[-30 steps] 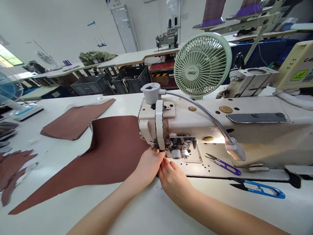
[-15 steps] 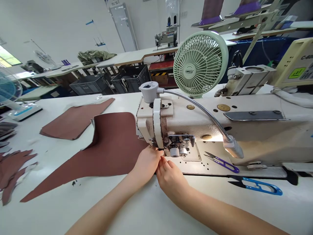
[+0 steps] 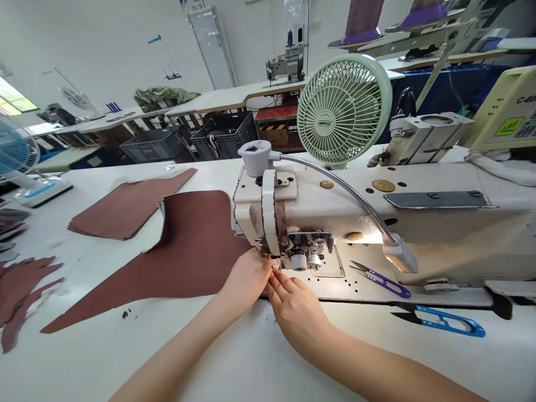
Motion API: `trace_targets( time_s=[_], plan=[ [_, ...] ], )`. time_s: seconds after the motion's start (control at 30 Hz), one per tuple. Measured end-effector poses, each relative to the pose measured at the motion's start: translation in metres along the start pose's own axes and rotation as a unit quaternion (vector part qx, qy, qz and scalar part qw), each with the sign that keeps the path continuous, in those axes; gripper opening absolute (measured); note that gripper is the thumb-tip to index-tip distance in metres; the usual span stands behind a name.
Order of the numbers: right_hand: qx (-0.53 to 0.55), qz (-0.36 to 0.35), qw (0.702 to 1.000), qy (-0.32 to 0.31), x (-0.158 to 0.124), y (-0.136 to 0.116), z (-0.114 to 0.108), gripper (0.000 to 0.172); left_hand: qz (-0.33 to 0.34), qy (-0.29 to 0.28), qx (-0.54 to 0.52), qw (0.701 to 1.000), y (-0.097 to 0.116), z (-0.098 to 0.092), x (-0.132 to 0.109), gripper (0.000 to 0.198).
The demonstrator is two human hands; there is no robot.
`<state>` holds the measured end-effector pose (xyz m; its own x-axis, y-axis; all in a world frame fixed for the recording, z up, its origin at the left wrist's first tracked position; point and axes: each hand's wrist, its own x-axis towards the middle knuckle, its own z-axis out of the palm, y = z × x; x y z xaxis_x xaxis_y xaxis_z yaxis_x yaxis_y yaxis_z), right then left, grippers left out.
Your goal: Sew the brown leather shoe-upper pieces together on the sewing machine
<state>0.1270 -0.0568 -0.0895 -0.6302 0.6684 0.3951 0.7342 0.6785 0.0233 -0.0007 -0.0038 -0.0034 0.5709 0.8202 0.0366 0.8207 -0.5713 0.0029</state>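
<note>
A large brown leather piece point(image 3: 184, 257) lies flat on the white table, its right edge under the head of the cream sewing machine point(image 3: 335, 218). My left hand point(image 3: 247, 276) rests on that edge just left of the needle, fingers curled and pressed onto the leather. My right hand point(image 3: 295, 304) sits beside it, fingertips pinched together at the needle area, touching the leather's edge. The needle and presser foot are mostly hidden behind my fingers and the machine head.
Purple thread snips point(image 3: 383, 279) and blue thread snips point(image 3: 444, 322) lie on the machine bed to the right. A green fan point(image 3: 343, 109) stands behind the machine. More brown pieces point(image 3: 125, 206) and scraps point(image 3: 20, 296) lie to the left.
The brown leather has slid away from me and to the right under the machine head. Both hands have stayed at the needle, following it slightly.
</note>
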Motion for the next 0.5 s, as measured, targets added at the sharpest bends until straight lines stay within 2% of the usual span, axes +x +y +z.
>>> trace_targets(
  time_s=[0.17,0.33,0.5],
  plan=[
    [0.033,0.022,0.999,-0.032,0.003,0.0,-0.008,0.041,-0.025,-0.04,0.014,0.999,-0.001,-0.004,0.005,0.022],
    [0.059,0.004,0.997,-0.05,-0.002,-0.012,-0.016,0.043,-0.072,-0.035,-0.044,0.996,-0.004,-0.001,0.004,0.02],
    [0.084,0.016,0.995,-0.057,0.004,-0.011,-0.028,0.046,-0.047,-0.05,-0.023,0.997,0.001,-0.001,0.006,0.021]
  ],
)
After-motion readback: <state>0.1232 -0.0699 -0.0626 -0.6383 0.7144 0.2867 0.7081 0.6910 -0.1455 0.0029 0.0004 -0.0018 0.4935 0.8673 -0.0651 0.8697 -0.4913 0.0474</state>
